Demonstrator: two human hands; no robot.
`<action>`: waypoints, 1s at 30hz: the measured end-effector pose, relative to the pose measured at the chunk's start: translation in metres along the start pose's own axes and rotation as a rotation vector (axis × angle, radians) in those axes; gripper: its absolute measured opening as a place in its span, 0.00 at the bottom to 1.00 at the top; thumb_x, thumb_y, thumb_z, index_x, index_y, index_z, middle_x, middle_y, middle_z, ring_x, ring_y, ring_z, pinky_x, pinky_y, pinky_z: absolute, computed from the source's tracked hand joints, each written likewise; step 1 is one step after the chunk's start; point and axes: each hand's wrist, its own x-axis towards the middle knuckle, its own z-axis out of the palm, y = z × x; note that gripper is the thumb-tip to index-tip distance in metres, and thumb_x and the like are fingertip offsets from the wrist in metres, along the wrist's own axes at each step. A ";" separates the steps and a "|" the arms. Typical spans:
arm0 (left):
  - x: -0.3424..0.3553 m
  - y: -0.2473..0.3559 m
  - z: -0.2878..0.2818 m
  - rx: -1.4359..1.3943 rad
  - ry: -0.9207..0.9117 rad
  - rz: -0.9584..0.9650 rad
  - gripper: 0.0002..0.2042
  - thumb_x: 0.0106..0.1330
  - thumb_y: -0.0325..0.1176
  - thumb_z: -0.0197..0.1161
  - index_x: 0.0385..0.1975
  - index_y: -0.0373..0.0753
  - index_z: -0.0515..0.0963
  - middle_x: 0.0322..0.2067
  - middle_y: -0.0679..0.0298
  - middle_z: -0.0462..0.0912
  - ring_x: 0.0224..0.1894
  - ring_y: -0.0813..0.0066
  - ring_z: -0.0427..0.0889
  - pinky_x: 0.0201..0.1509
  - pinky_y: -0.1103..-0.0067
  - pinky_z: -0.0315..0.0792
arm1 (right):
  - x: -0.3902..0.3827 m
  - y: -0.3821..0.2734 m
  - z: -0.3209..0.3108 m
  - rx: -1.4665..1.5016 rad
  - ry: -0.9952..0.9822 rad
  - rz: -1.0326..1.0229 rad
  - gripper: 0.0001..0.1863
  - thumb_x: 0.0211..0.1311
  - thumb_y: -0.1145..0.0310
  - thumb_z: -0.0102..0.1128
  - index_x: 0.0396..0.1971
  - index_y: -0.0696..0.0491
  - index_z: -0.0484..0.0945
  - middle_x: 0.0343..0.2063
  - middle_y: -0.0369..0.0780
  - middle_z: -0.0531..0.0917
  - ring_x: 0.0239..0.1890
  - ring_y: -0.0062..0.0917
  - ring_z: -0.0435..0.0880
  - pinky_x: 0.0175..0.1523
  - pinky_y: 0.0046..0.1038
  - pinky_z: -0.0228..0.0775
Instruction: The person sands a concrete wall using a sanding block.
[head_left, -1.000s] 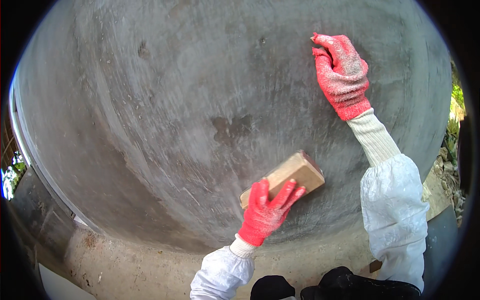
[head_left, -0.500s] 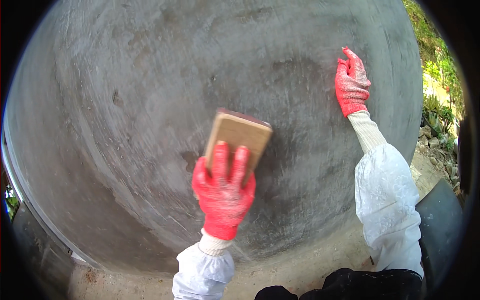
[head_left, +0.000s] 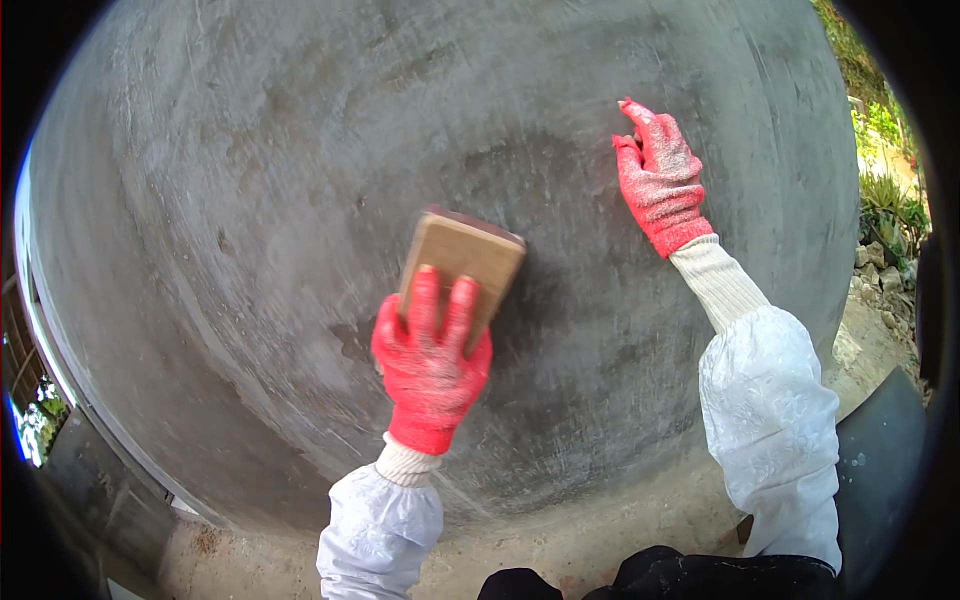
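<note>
A broad grey cement surface (head_left: pixel 300 230) fills most of the view and looks rounded, with darker patches and fine streaks. My left hand (head_left: pixel 432 375), in a red-coated glove, is closed around the lower part of a rectangular wooden block (head_left: pixel 468 255), fingers laid along its back. The block's far edge shows a dark reddish layer on the side toward the cement; its working face is hidden. My right hand (head_left: pixel 662 180), in a matching worn glove, is up at the right by the cement. Its thumb and forefinger are apart, the other fingers partly hidden, and nothing shows in it.
Below the cement runs a strip of pale, dusty ground (head_left: pixel 560 540). A dark curved panel (head_left: pixel 880 470) stands at the lower right, with stones (head_left: pixel 880 275) and green plants (head_left: pixel 885 200) beyond it. A pale edge strip (head_left: pixel 75 390) borders the cement at the left.
My left hand and the wooden block have shifted slightly left and up. My right hand has moved left across the cement, its wrist now more tilted. The view has shifted a little.
</note>
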 end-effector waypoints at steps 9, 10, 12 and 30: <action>0.018 -0.028 -0.005 0.086 0.085 -0.117 0.40 0.51 0.38 0.73 0.67 0.46 0.64 0.69 0.53 0.60 0.61 0.46 0.66 0.64 0.56 0.61 | -0.083 0.055 -0.151 0.081 -0.660 -0.496 0.28 0.45 0.71 0.69 0.51 0.48 0.76 0.48 0.41 0.76 0.48 0.39 0.78 0.48 0.39 0.75; 0.026 -0.027 0.001 0.137 0.150 -0.234 0.40 0.52 0.37 0.72 0.68 0.45 0.63 0.70 0.53 0.59 0.61 0.46 0.66 0.64 0.56 0.61 | -0.094 0.067 -0.167 0.046 -0.713 -0.420 0.27 0.45 0.71 0.69 0.51 0.48 0.76 0.48 0.41 0.77 0.48 0.39 0.79 0.48 0.39 0.75; 0.028 -0.012 0.005 0.196 0.204 -0.338 0.40 0.53 0.36 0.71 0.68 0.43 0.61 0.71 0.52 0.57 0.61 0.46 0.66 0.64 0.55 0.60 | -0.113 0.087 -0.186 0.023 -0.763 -0.329 0.27 0.46 0.71 0.69 0.51 0.48 0.76 0.48 0.41 0.77 0.48 0.39 0.79 0.48 0.39 0.75; 0.036 0.023 0.014 0.130 0.073 -0.117 0.39 0.55 0.44 0.71 0.68 0.48 0.63 0.69 0.55 0.60 0.65 0.46 0.63 0.66 0.57 0.61 | -0.162 0.115 -0.198 0.065 -0.887 0.037 0.24 0.56 0.67 0.64 0.55 0.48 0.74 0.51 0.42 0.78 0.47 0.41 0.81 0.50 0.40 0.75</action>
